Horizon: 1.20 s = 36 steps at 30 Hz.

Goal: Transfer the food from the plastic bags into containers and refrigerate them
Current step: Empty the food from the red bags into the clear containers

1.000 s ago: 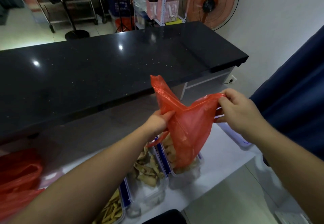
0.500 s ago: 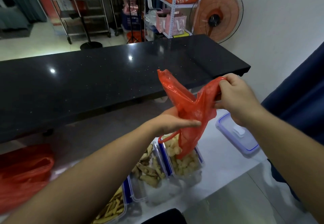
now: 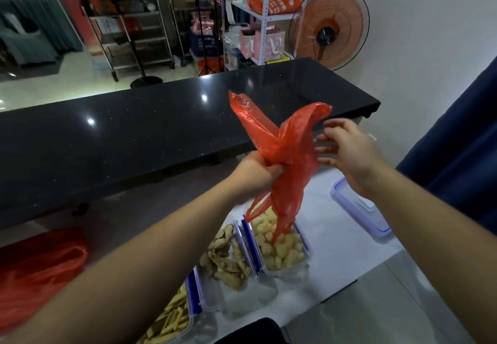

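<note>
Three open containers (image 3: 279, 252) of food sit on the white surface (image 3: 336, 238), lower centre. Above them, left hand (image 3: 252, 174) grips a red bag (image 3: 285, 155); right hand (image 3: 347, 152) spread beside it. Lid (image 3: 357, 206) at right. Black counter (image 3: 134, 134) and fan (image 3: 329, 27) beyond.

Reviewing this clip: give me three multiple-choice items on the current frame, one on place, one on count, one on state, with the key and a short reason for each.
1. Where does the loose lid lie?
A. on the black counter
B. on the white table, right of the containers
C. on a container

2. How many open containers of food show?
A. three
B. one
C. five

3. What is the right hand doing?
A. gripping the bag
B. pressing the lid
C. open beside the bag, fingers spread

Key: B, the lid rests flat on the white table. A, three stand in a row below the red bag. C, only the left hand grips the bag.
</note>
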Available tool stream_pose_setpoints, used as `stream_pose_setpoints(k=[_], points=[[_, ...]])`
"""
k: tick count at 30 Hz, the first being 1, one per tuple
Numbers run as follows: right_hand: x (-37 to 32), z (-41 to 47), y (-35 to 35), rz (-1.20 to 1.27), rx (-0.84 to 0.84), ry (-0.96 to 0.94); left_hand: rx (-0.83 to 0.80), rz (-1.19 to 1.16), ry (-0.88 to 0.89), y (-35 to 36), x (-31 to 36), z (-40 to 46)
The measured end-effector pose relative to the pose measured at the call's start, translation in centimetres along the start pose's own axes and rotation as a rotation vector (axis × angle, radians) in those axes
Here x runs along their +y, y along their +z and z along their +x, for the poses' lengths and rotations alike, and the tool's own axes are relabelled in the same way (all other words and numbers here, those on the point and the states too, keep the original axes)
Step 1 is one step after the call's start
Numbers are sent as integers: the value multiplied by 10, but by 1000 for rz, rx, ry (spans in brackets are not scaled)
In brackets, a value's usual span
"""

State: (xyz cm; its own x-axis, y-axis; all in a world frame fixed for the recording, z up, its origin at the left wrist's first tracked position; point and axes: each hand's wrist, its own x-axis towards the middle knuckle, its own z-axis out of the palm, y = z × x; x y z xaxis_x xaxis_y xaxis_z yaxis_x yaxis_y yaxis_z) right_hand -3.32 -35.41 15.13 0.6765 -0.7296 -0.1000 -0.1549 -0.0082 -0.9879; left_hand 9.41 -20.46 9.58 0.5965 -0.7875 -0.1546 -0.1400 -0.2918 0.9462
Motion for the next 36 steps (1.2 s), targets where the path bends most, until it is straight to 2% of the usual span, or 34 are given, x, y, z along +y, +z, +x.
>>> stream_pose_setpoints(k=[2, 6, 13, 26, 36], points=[[27, -1, -7, -84, 17, 44, 23, 19, 17, -5, 5, 0], [81, -6, -14, -196, -63, 202, 30, 38, 20, -11, 13, -2], [114, -30, -14, -403, -242, 313, 65, 30, 35, -21, 27, -7], [98, -27, -3, -341, -362, 173, 343, 70, 31, -46, 43, -49], [78, -35, 62, -275, -523, 63, 519, 268, -155, -90, 38, -114]])
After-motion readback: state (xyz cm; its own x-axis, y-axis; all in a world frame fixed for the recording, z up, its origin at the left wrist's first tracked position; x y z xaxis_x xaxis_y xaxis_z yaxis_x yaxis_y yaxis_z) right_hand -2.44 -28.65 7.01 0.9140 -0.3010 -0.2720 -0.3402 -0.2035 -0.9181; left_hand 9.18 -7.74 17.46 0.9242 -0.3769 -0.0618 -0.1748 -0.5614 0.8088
